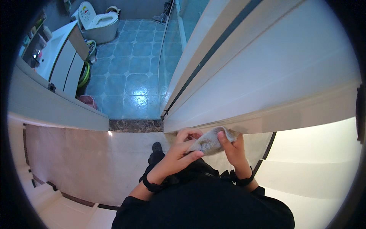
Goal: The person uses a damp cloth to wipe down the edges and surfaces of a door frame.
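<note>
A folded grey cloth [210,141] is held between both my hands, in front of my waist. My left hand [184,148] grips its left end, thumb along the near side and fingers curled behind. The right end is pinched by my right hand [234,147], with the thumb on top and the other fingers mostly hidden under the fabric. Just beyond the cloth runs the edge of an open white door [257,77].
A dark marble threshold [135,126] leads onto a blue tiled floor [131,65]. Inside are a toilet [104,31], a white vanity cabinet [63,68], a green basin [84,75] and a pink bucket [88,100]. A glass partition [173,43] stands behind the door. Pale floor tiles [80,160] lie at my left.
</note>
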`<state>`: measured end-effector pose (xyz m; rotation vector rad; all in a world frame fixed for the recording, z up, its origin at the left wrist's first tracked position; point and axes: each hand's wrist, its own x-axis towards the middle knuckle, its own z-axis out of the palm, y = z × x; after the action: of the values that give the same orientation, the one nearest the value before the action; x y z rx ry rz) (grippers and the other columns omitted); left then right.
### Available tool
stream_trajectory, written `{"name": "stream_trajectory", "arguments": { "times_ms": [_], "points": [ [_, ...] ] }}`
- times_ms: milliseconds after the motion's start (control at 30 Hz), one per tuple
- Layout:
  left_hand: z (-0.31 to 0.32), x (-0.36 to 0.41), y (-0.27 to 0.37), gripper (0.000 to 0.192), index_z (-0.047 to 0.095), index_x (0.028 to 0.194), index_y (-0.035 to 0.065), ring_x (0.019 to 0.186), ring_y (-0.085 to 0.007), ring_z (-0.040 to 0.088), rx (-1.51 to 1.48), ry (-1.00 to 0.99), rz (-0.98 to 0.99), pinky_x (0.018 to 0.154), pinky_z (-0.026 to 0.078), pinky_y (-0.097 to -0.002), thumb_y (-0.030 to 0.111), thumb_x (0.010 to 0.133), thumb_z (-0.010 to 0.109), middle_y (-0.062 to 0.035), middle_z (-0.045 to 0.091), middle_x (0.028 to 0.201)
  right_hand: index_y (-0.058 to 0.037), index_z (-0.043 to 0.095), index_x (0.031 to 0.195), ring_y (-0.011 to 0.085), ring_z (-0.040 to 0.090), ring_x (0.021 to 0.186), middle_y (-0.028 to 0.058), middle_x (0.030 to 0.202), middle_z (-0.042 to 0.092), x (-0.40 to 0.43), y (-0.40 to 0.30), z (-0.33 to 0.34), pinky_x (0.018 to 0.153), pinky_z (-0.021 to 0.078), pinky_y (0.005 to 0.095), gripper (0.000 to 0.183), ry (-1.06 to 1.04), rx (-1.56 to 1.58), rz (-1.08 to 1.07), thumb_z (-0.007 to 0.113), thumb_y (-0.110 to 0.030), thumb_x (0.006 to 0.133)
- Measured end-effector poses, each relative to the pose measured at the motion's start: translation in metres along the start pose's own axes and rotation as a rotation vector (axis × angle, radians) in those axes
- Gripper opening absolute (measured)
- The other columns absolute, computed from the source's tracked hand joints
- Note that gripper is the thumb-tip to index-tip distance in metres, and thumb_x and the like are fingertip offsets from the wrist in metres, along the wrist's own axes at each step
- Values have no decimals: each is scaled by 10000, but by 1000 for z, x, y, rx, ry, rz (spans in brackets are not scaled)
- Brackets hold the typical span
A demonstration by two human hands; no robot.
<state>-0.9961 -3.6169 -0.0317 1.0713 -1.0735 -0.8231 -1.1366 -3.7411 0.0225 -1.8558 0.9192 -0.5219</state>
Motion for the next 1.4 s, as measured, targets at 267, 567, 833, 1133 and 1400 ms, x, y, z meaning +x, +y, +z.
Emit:
{"name": "stream_trajectory", "arguments": {
  "times_ms": [267, 567, 833, 1133, 1400],
  "points": [
    [-37, 33, -2, 320, 537, 1031, 27, 1012, -246, 566, -758, 64, 83, 975, 392, -413, 331, 931, 554, -126, 622, 1029, -12, 589, 1053, 294, 600, 868, 150, 952, 611, 2, -32, 25, 761, 469, 329, 335, -426, -237, -28, 678, -256, 842],
    [-48, 97, 34, 513, 484, 1201, -31, 863, -297, 611, 198, 144, 168, 748, 484, -325, 134, 776, 719, -195, 589, 1006, 80, 460, 1183, 350, 452, 1182, 228, 1274, 452, 19, -115, -60, 990, 379, 440, 344, 1040, -882, -730, 480, -109, 896],
    [-19, 119, -10, 495, 542, 1019, -4, 655, -275, 576, 204, 293, 493, 562, 447, -325, 280, 709, 804, -134, 561, 826, -110, 202, 1439, 362, 220, 1378, 210, 1471, 216, 71, -95, -144, 1068, 271, 594, 724, 1183, -1108, -864, 394, -557, 903],
    [-19, 141, -21, 428, 587, 900, 52, 499, -194, 512, 268, 217, 678, 411, 353, -285, 300, 649, 830, -55, 506, 667, -148, 332, 1403, 377, 257, 1361, 206, 1460, 260, 84, -67, -142, 1070, 243, 618, 720, 1225, -1002, -831, 378, -624, 865],
    [-16, 147, -22, 492, 553, 983, 95, 488, -153, 540, 193, 298, 684, 404, 383, -248, 373, 674, 815, -57, 570, 711, -148, 341, 1398, 378, 260, 1359, 206, 1458, 265, 60, -51, -140, 1070, 242, 619, 718, 1210, -1039, -797, 379, -625, 863]
  ]
}}
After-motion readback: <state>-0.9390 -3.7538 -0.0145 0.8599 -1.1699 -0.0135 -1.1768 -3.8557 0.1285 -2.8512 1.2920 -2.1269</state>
